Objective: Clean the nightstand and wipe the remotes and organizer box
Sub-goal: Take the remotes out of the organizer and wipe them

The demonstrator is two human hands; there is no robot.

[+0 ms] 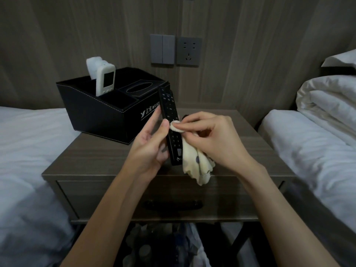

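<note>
Two hands meet at the centre of the frame, above the nightstand (96, 155). We see the left hand (148, 145) gripping the lower half of a black remote (170, 120) that stands nearly upright, index finger stretched along its left edge and the other fingers curled behind. The right hand (215, 135) pinches a pale cloth (196, 162) narrowly, pressing a fold onto the buttons. At upper left the box (100, 112) sits on the nightstand, with a white remote (105, 79) upright inside.

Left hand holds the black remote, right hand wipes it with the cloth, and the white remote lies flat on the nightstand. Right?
Not quite: the head view shows the white remote standing upright in the organizer box, not flat on the nightstand. The rest holds.
</note>
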